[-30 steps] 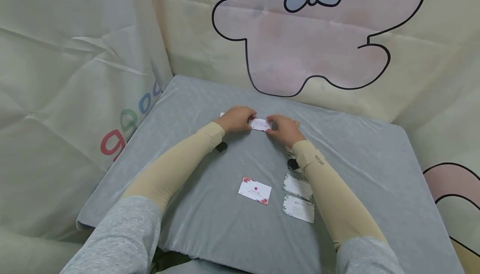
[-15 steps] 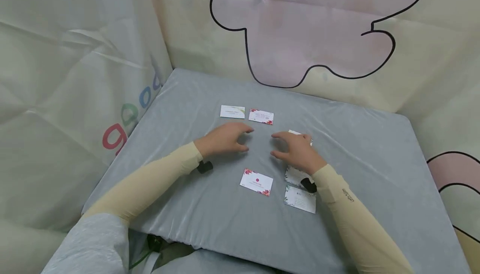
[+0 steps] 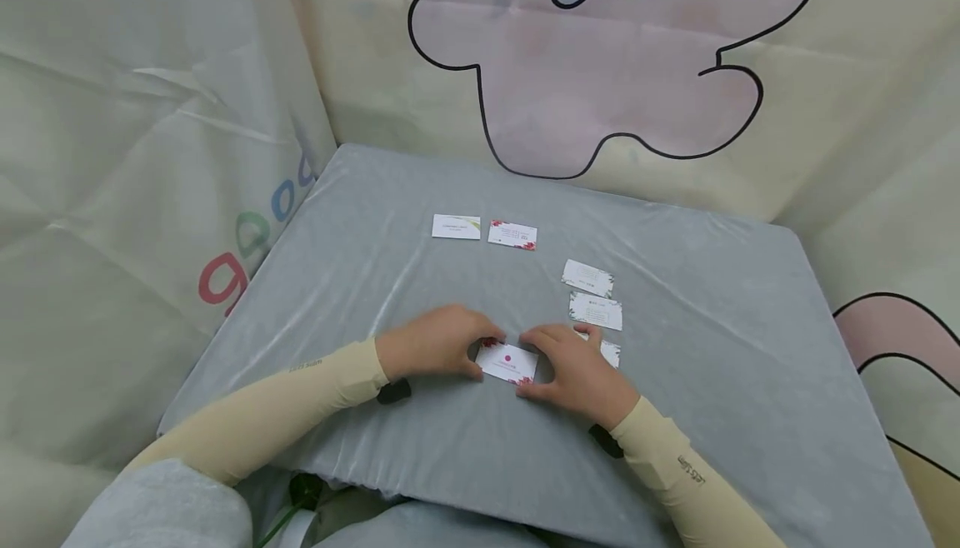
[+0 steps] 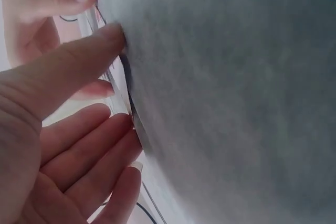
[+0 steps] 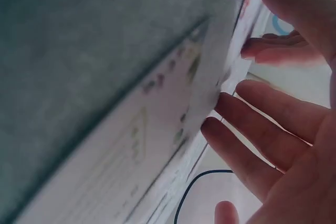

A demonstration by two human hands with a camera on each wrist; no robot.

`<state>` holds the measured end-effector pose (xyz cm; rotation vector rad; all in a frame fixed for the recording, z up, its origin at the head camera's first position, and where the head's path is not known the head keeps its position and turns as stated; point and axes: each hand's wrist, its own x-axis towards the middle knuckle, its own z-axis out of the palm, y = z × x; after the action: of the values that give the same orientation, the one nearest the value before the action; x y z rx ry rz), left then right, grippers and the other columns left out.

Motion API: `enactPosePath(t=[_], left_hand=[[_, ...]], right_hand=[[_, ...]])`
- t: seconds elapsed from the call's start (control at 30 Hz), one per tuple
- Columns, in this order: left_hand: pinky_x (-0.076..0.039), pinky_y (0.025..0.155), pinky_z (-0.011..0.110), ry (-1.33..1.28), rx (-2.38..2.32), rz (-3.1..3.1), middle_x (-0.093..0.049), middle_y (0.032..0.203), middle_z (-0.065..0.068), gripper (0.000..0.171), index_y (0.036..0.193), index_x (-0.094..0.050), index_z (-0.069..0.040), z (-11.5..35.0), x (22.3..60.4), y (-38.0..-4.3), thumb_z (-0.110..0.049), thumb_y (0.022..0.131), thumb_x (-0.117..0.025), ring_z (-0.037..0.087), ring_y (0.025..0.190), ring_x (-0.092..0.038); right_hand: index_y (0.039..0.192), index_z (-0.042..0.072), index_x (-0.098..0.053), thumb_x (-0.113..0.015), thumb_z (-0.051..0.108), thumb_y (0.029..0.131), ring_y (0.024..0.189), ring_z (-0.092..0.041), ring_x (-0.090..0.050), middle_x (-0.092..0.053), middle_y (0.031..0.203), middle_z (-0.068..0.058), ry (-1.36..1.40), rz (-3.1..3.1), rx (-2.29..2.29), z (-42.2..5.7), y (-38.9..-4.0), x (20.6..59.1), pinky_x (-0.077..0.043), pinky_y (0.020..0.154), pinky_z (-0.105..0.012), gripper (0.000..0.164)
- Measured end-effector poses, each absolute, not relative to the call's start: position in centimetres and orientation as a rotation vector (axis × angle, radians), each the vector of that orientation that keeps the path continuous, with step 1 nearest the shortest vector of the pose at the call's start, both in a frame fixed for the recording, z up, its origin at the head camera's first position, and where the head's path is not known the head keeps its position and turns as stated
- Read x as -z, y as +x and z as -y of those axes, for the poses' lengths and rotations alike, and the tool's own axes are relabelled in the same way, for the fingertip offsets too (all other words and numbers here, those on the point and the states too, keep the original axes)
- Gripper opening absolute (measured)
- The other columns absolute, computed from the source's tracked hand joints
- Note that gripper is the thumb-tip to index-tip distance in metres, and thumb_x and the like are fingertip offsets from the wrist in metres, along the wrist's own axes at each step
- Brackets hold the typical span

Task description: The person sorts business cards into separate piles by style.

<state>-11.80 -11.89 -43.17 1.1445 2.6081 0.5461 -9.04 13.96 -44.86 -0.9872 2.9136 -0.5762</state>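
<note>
A white business card (image 3: 504, 362) with red flowers at its corners lies on the grey cloth between the two hands. At its left end, my left hand (image 3: 442, 342) has thumb and fingers spread about the corners, at or very near the edge. On the right end, my right hand (image 3: 581, 369) stands the same way, its fingers fairly straight. From the left wrist view, the card's edge (image 4: 121, 80) shows as a thin pale strip beyond the thumb. Under the right hand, a leaf-patterned card (image 3: 611, 354) is partly hidden; it looms large in the right wrist view.
Two more leaf-patterned cards, an upper one (image 3: 588, 277) and a lower one (image 3: 596, 311), lie at right. Farther back are a green-cornered card (image 3: 456, 226) and a red-flowered card (image 3: 513, 234), side by side. The cloth-covered table (image 3: 712, 323) meets printed fabric walls (image 3: 637, 98).
Both hands let go of the red-flowered card at the back, which stays beside the green-cornered one. They have come back toward the body, to either end of the nearer red-flowered card.
</note>
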Motion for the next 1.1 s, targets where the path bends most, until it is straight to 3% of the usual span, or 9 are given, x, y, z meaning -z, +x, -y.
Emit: enactPosePath(t=[0.27, 0.83, 1.1], left_hand=[[-0.053, 0.092, 0.030, 1.155, -0.523, -2.665, -0.073, 0.113, -0.005, 0.045, 0.124, -0.070, -0.015, 12.0, 43.7, -11.3, -0.026, 0.083, -0.083, 0.010, 0.099, -0.066], [-0.053, 0.091, 0.031, 1.066, -0.607, -2.687, -0.070, 0.113, -0.002, 0.047, 0.127, -0.067, -0.011, 11.8, 43.7, -11.2, -0.025, 0.085, -0.080, 0.011, 0.100, -0.061], [-0.053, 0.094, 0.033, 1.017, -0.573, -2.753, -0.069, 0.117, -0.001, 0.051, 0.132, -0.065, -0.013, 11.7, 43.3, -13.7, -0.027, 0.085, -0.079, 0.011, 0.102, -0.060]], right_hand=[[0.124, 0.019, -0.069, -0.084, 0.037, 0.080, 0.113, -0.016, -0.062, -0.068, 0.117, 0.005, -0.998, -2.901, 0.577, -13.7, -9.2, 45.2, -0.027, 0.103, -0.059, 0.050], [0.127, 0.019, -0.067, -0.082, 0.036, 0.082, 0.109, -0.013, -0.063, -0.068, 0.115, 0.004, -0.935, -2.892, 0.570, -13.7, -9.4, 45.3, -0.028, 0.101, -0.058, 0.051], [0.127, 0.017, -0.065, -0.081, 0.033, 0.084, 0.110, -0.015, -0.066, -0.068, 0.120, 0.002, -0.930, -2.942, 0.556, -13.6, -11.8, 45.2, -0.028, 0.102, -0.060, 0.048]])
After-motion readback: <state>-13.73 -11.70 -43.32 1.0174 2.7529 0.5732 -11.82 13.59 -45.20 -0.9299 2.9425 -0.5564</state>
